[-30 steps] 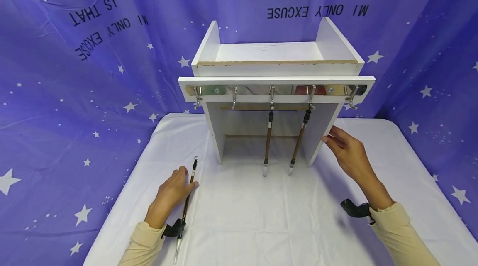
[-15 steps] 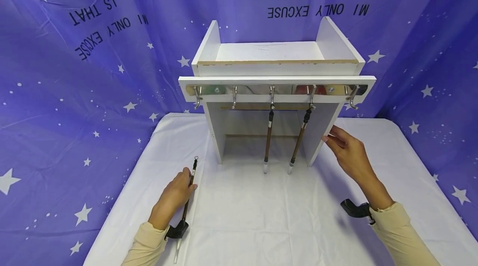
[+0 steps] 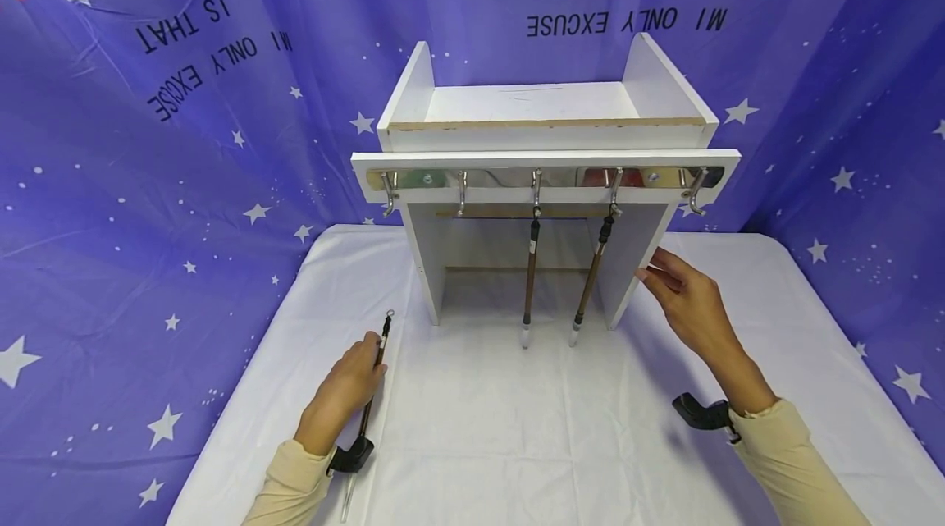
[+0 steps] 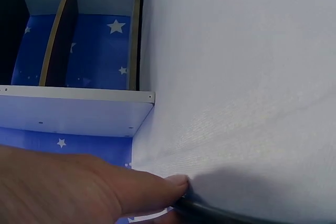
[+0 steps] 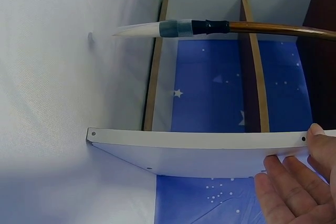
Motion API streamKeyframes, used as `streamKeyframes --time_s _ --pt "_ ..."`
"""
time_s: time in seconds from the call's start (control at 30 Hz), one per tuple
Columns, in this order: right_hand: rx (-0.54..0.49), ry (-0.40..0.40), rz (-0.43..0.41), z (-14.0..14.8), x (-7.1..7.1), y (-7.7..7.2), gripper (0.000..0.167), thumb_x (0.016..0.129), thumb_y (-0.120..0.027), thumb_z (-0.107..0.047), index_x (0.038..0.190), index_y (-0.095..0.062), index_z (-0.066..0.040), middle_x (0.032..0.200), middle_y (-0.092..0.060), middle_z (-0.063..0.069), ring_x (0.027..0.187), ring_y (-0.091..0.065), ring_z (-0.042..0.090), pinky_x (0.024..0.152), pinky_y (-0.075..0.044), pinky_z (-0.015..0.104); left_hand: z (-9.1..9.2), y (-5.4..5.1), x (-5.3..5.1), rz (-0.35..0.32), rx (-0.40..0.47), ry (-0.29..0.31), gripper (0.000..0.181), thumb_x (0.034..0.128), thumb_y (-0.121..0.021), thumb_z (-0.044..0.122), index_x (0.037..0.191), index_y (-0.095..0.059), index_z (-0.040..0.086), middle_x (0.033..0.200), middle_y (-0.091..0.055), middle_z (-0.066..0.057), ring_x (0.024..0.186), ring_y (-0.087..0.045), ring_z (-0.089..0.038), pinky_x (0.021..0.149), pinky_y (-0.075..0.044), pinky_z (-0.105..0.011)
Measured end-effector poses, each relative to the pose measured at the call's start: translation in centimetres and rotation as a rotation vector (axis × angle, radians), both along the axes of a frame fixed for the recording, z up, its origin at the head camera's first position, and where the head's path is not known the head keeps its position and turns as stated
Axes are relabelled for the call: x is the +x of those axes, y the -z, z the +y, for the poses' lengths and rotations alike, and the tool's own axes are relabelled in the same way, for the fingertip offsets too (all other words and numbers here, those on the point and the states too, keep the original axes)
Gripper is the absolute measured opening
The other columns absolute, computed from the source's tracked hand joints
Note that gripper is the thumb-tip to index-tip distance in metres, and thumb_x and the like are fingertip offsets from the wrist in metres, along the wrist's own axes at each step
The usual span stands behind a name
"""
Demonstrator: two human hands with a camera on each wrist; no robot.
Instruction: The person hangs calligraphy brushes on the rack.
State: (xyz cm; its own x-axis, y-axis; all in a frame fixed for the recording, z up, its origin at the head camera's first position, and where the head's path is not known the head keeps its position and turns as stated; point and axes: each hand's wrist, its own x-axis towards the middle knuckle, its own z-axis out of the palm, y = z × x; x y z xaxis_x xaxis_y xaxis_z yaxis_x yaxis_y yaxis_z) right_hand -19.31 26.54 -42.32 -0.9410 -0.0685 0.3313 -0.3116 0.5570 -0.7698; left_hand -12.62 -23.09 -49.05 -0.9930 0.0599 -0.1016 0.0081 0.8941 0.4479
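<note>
My left hand pinches a calligraphy brush at the left of the table, its ring end pointing away from me. In the left wrist view the thumb presses on the dark handle; whether the brush is lifted off the cloth I cannot tell. Two more calligraphy brushes, a middle brush and a right brush, hang tips down from hooks on a white shelf. My right hand holds the shelf's right side panel, thumb on its front edge and fingers against its outer face.
A metal hook strip runs across the shelf's front; its two left hooks and far right hook carry nothing. White cloth covers the table. A purple star-patterned curtain encloses the back and sides.
My left hand has closed its thumb and fingers on the brush, moving slightly right. The brush has shifted a little. My right hand and the hanging brushes stay about where they were.
</note>
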Motion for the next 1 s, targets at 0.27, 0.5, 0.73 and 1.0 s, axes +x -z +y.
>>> streamKeyframes --time_s 0.27,0.5,0.73,1.0 --pt "0.007 0.005 0.001 0.0 0.0 0.0 0.048 0.107 -0.066 -0.026 0.151 -0.058 -0.008 0.142 -0.066 0.020 0.110 -0.054 -0.020 0.087 -0.046 0.000 -0.3 0.3 0.2 0.034 0.003 0.009 0.036 0.1002 -0.061 0.001 0.134 -0.052 -0.008 0.106 -0.066 -0.027 0.093 -0.066 -0.040 0.075 -0.055 -0.055" --pt "0.006 0.009 0.004 -0.1 0.0 0.0 0.047 0.107 -0.066 -0.026 0.150 -0.059 -0.008 0.141 -0.066 0.020 0.108 -0.053 -0.022 0.087 -0.046 0.000 -0.5 -0.1 0.3 0.086 -0.010 -0.023 0.039 0.0974 -0.058 0.002 0.136 -0.056 -0.004 0.105 -0.067 -0.027 0.092 -0.067 -0.040 0.078 -0.055 -0.058" --pt "0.006 0.005 0.008 -0.1 0.1 0.0 0.048 0.107 -0.066 -0.025 0.151 -0.058 -0.009 0.142 -0.066 0.020 0.110 -0.055 -0.019 0.087 -0.047 0.001 -0.2 -1.6 0.6 0.108 0.004 -0.062 0.045 0.0973 -0.058 0.005 0.142 -0.056 0.003 0.096 -0.066 -0.011 0.079 -0.060 -0.026 0.070 -0.053 -0.049" --pt "0.027 0.022 -0.013 -0.1 0.1 0.0 0.050 0.107 -0.066 -0.028 0.153 -0.057 -0.011 0.143 -0.066 0.018 0.125 -0.068 0.024 0.087 -0.046 0.000 0.4 -2.5 0.9 0.212 0.031 -0.066 0.042 0.0995 -0.063 0.008 0.141 -0.061 0.011 0.098 -0.069 -0.007 0.080 -0.065 -0.024 0.065 -0.052 -0.042"
